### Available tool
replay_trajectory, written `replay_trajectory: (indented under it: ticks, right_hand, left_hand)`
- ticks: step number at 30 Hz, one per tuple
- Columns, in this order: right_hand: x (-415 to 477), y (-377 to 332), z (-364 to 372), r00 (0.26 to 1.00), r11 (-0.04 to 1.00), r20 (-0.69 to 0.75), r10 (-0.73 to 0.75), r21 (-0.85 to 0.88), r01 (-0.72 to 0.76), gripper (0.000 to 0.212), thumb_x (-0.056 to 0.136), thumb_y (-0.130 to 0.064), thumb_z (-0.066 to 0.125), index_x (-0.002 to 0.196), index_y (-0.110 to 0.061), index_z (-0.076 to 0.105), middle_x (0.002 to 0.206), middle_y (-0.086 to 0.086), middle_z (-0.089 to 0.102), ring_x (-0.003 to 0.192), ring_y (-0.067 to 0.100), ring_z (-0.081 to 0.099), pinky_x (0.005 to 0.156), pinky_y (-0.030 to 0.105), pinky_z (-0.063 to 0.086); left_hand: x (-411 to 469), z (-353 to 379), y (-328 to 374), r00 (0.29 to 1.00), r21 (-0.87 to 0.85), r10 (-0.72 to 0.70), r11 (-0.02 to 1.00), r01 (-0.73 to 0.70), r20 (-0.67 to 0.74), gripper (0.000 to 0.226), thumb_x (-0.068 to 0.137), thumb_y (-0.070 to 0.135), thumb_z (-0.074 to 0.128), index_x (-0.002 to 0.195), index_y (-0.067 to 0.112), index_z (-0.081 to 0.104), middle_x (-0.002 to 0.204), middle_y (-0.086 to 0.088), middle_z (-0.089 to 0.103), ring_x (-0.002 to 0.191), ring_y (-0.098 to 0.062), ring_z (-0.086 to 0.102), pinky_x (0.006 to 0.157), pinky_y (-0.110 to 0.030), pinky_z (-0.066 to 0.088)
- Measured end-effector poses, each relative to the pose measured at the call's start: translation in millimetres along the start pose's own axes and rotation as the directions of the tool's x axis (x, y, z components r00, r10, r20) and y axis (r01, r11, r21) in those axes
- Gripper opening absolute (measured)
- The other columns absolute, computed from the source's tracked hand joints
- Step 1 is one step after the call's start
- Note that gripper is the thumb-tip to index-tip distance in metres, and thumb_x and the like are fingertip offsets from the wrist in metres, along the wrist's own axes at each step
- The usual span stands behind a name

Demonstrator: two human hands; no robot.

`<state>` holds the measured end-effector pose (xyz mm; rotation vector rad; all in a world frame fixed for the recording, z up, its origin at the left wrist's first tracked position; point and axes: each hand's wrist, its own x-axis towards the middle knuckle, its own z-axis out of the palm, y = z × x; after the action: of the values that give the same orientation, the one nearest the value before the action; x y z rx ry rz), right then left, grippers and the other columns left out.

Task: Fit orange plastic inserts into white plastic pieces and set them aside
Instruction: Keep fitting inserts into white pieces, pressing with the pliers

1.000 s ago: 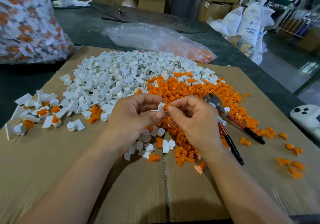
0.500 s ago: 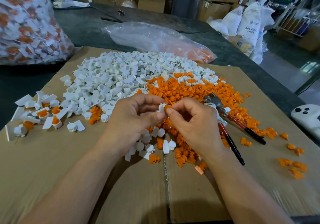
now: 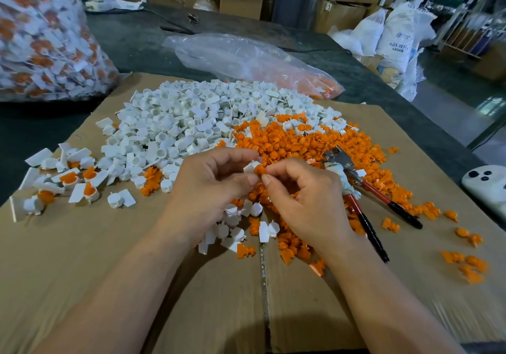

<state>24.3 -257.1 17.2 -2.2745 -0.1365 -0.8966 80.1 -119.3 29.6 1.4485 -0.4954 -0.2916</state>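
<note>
My left hand pinches a white plastic piece above the middle of the cardboard. My right hand pinches an orange insert that sits against the mouth of that white piece. Behind my hands lies a big heap of white pieces, and to its right a heap of orange inserts. At the far left, several white pieces with orange inserts in them lie apart from the heaps.
Red-and-black-handled pliers lie right of my right hand. A cardboard sheet covers the dark table. A full clear bag stands back left, a flatter one behind the heaps. A white device lies at the right edge.
The orange insert now shows more plainly at the mouth of the white piece. Both hands stay in the same spot, with small finger movements only.
</note>
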Motion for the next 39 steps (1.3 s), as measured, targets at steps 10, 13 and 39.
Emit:
replay_trajectory:
  ticks: [10, 13, 39]
  right_hand:
    - [-0.4, -1.7, 2.0, 0.999, 0.997, 0.012, -0.035, 0.075, 0.034, 0.003, 0.079, -0.008, 0.066, 0.08, -0.007, 0.069, 0.068, -0.012, 0.059, 0.064, 0.006, 0.06, 0.052, 0.008, 0.044]
    - [0.1, -1.8, 2.1, 0.999, 0.995, 0.037, -0.014, 0.099, 0.01, 0.004, 0.08, -0.012, 0.066, 0.081, -0.009, 0.069, 0.068, -0.011, 0.061, 0.064, 0.006, 0.06, 0.052, 0.011, 0.046]
    - [4.1, 3.9, -0.4, 0.99, 0.984, 0.139, 0.028, 0.168, -0.052, 0.027, 0.079, -0.012, 0.065, 0.106, -0.015, 0.066, 0.088, -0.015, 0.058, 0.086, -0.002, 0.055, 0.074, 0.008, 0.041]
  left_hand:
    - [1.3, 2.3, -0.7, 0.989, 0.035, -0.002, 0.999, 0.008, -0.15, 0.025, 0.074, -0.005, 0.07, 0.08, 0.019, 0.069, 0.065, -0.009, 0.064, 0.055, -0.014, 0.065, 0.055, -0.019, 0.055]
    - [2.0, 1.1, 0.2, 0.987, -0.043, -0.064, 0.997, 0.058, -0.149, 0.02, 0.072, -0.008, 0.069, 0.076, 0.012, 0.067, 0.062, -0.01, 0.067, 0.051, -0.014, 0.065, 0.05, -0.017, 0.052]
    - [4.4, -3.7, 2.7, 0.952, -0.206, -0.301, 0.937, 0.283, -0.059, 0.011, 0.074, -0.01, 0.063, 0.072, 0.0, 0.064, 0.054, -0.015, 0.064, 0.047, -0.02, 0.064, 0.042, -0.019, 0.051]
